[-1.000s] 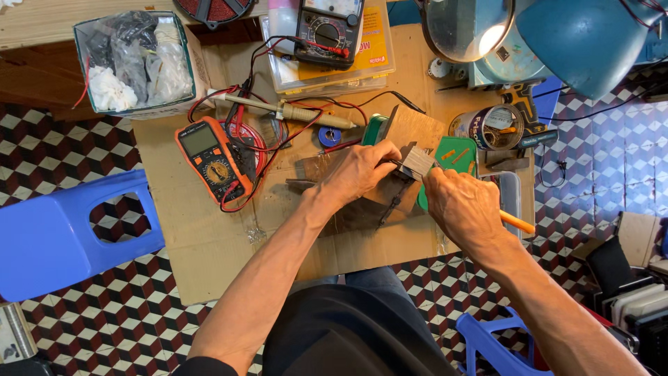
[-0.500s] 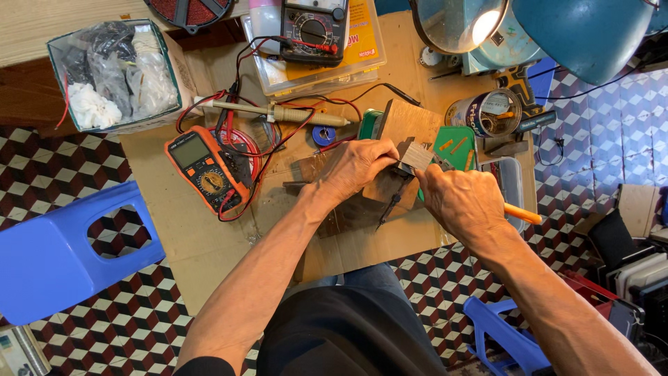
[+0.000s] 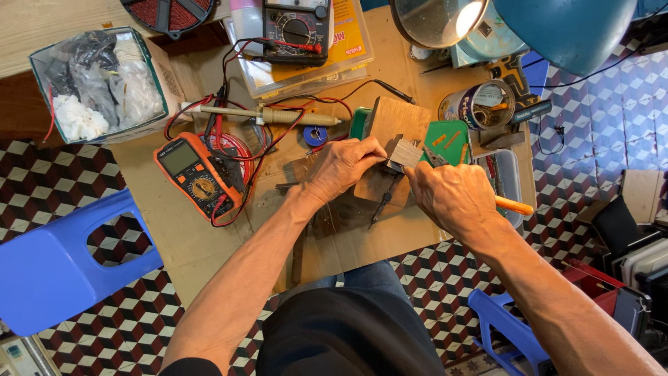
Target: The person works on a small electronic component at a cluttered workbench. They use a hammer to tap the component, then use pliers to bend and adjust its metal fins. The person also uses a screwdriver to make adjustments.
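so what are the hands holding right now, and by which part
Left hand pinches a small grey metal block by its left edge, over a wooden board. Right hand grips an orange-handled tool by the handle; its tip is hidden.

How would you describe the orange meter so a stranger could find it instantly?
Start at the cardboard-covered worktable. Left of the left hand lies the orange handheld multimeter, tangled in red and black leads. Unlike the black multimeter above, its casing is orange.

Left hand (image 3: pixel 341 169) and right hand (image 3: pixel 452 195) meet mid-frame, fingers (image 3: pixel 372 150) curled tight, forearms converging.
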